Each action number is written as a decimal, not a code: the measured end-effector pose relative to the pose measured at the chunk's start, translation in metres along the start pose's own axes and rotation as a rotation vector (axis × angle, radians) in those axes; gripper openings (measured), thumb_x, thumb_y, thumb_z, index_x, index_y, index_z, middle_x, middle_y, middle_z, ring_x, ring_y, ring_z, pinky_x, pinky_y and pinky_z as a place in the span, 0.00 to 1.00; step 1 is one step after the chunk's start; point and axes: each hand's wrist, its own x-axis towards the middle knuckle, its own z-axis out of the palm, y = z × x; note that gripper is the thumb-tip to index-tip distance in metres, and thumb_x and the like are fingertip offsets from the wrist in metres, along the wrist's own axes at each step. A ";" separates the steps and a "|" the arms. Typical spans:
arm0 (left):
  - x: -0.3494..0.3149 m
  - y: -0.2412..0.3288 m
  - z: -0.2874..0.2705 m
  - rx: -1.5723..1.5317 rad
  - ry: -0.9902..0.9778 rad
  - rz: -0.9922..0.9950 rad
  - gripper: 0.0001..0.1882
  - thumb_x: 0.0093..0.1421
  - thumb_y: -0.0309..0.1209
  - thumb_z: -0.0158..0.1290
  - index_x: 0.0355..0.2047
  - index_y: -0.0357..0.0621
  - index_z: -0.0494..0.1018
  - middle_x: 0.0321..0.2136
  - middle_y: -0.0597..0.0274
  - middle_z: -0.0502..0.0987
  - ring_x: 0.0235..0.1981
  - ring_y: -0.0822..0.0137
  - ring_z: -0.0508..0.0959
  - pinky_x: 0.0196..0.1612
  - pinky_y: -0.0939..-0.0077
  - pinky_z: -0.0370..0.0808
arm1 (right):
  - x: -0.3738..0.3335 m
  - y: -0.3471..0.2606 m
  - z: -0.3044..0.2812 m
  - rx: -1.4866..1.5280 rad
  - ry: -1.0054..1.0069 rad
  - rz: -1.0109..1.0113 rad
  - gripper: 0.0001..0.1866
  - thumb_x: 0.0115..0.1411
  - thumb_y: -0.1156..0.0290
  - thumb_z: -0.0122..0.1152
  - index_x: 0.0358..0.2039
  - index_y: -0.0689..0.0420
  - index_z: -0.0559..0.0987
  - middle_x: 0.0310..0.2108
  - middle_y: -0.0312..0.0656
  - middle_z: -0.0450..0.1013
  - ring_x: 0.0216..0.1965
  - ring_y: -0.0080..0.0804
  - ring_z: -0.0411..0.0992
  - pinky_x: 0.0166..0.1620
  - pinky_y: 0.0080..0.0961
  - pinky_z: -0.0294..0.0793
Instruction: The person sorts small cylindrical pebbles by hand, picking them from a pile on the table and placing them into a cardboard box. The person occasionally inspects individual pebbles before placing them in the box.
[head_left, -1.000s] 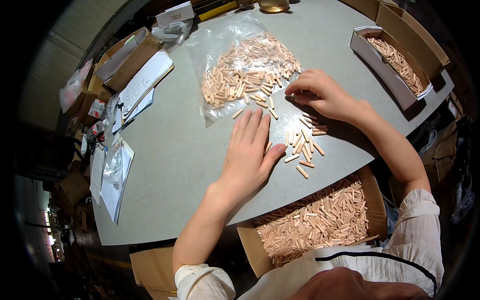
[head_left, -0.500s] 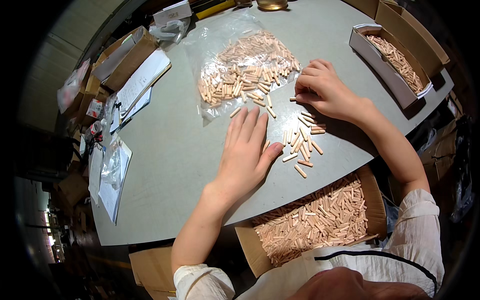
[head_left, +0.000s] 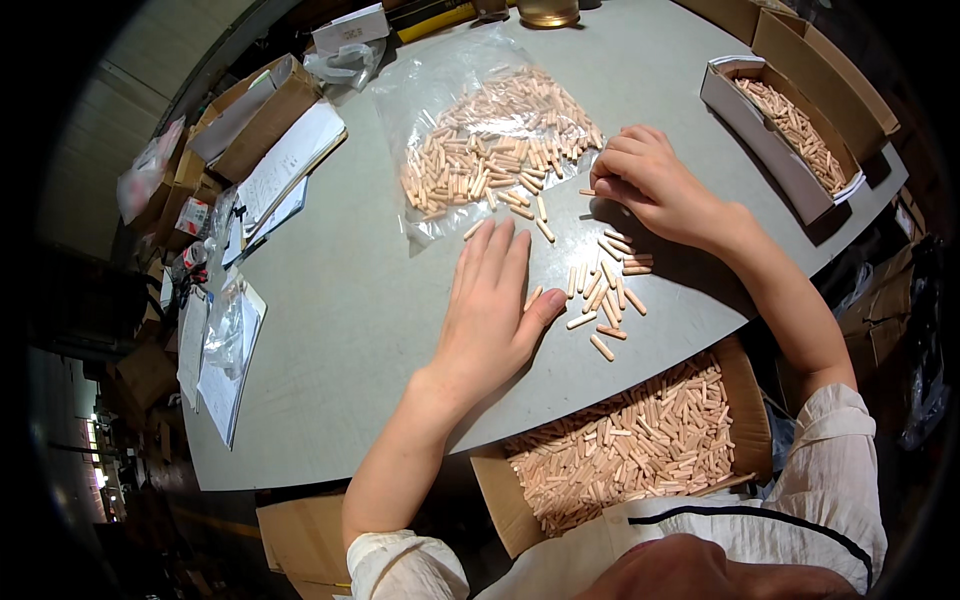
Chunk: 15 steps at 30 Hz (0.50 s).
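My right hand (head_left: pixel 645 185) pinches a wooden dowel (head_left: pixel 587 192), whose pale end sticks out left of the fingertips, just beside the clear plastic bag (head_left: pixel 405 75). Palm down on the grey table, my left hand (head_left: pixel 488 300) has its fingers stretched out, with one dowel at the fingertips and another partly under the thumb. Several loose dowels (head_left: pixel 603 290) lie scattered between the two hands. A heap of dowels (head_left: pixel 495 140) fills the bag, some spilling from its near edge.
Below the table's near edge (head_left: pixel 370 470) an open cardboard box (head_left: pixel 745 400) is full of dowels. A narrow white box (head_left: pixel 765 145) of dowels stands at the far right. Clipboards with papers (head_left: pixel 290 150) and an open carton (head_left: pixel 255 130) are along the left side.
My right hand has lifted slightly off the table with the dowel in its pinch. The left hand stays flat in nearly the same place.
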 end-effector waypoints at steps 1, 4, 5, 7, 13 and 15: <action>0.001 0.000 0.000 -0.056 0.010 -0.018 0.36 0.67 0.38 0.61 0.68 0.26 0.64 0.69 0.32 0.65 0.73 0.35 0.61 0.74 0.47 0.59 | 0.000 -0.001 -0.001 -0.007 0.019 0.000 0.05 0.69 0.70 0.62 0.37 0.57 0.80 0.40 0.42 0.76 0.51 0.45 0.70 0.62 0.44 0.61; 0.004 0.002 0.000 -0.167 0.049 -0.072 0.40 0.67 0.37 0.60 0.71 0.25 0.58 0.70 0.30 0.62 0.74 0.35 0.60 0.75 0.49 0.58 | 0.003 0.000 -0.006 -0.040 0.132 0.050 0.07 0.70 0.69 0.60 0.36 0.58 0.79 0.38 0.45 0.77 0.47 0.47 0.73 0.56 0.44 0.66; 0.003 0.003 0.000 -0.167 0.068 -0.094 0.41 0.68 0.37 0.60 0.72 0.25 0.57 0.71 0.29 0.61 0.74 0.35 0.60 0.75 0.49 0.57 | 0.005 0.004 -0.010 -0.059 0.205 0.098 0.07 0.70 0.69 0.59 0.36 0.59 0.79 0.36 0.46 0.78 0.45 0.49 0.74 0.54 0.44 0.68; 0.000 0.001 -0.002 -0.158 0.096 -0.121 0.41 0.69 0.37 0.59 0.73 0.25 0.55 0.72 0.29 0.59 0.74 0.36 0.59 0.76 0.50 0.57 | 0.011 0.022 -0.030 -0.110 0.355 0.193 0.08 0.71 0.69 0.58 0.38 0.60 0.80 0.32 0.50 0.79 0.41 0.53 0.77 0.46 0.45 0.72; 0.003 -0.001 -0.002 -0.122 0.105 -0.086 0.37 0.72 0.38 0.57 0.72 0.28 0.58 0.73 0.31 0.59 0.74 0.37 0.60 0.75 0.51 0.57 | -0.040 0.122 -0.119 -0.925 0.621 0.545 0.08 0.66 0.70 0.60 0.41 0.56 0.84 0.40 0.48 0.82 0.42 0.51 0.79 0.52 0.43 0.75; 0.004 0.003 0.000 -0.135 0.105 -0.073 0.35 0.72 0.38 0.57 0.71 0.29 0.60 0.72 0.32 0.61 0.74 0.37 0.61 0.75 0.51 0.59 | -0.050 0.134 -0.119 -0.885 0.628 0.555 0.09 0.65 0.70 0.60 0.42 0.56 0.84 0.43 0.47 0.82 0.42 0.50 0.79 0.53 0.42 0.75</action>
